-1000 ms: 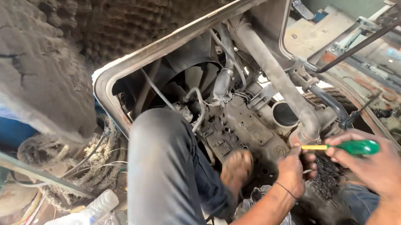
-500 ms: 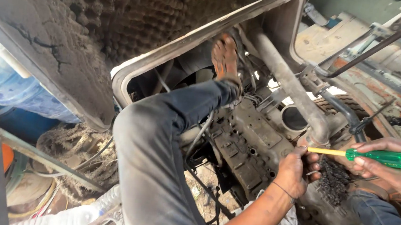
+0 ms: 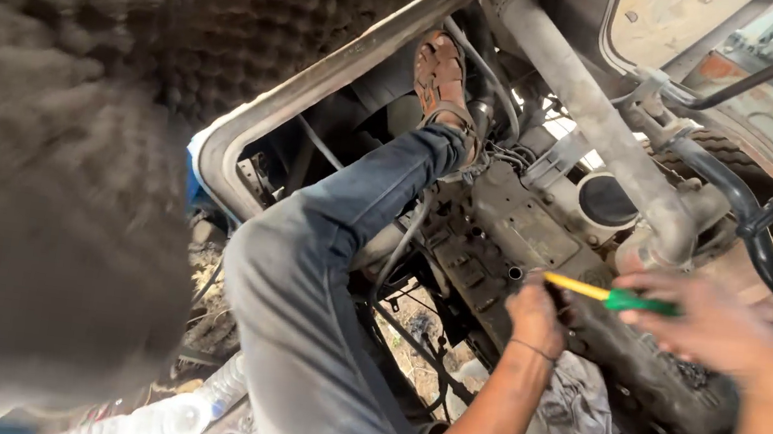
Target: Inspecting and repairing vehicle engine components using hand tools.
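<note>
Over the engine (image 3: 540, 234), right fingers (image 3: 676, 313) grip a screwdriver (image 3: 605, 295).

We see a screwdriver (image 3: 610, 296) with a green handle and a yellow shank, lying almost level, its tip pointing toward nine o'clock at the grimy engine block (image 3: 500, 240). The handle sits at three o'clock, blurred.

left hand (image 3: 539, 312) now nearer screwdriver (image 3: 612, 295) tip, sandalled foot (image 3: 441, 76) raised onto frame
</note>
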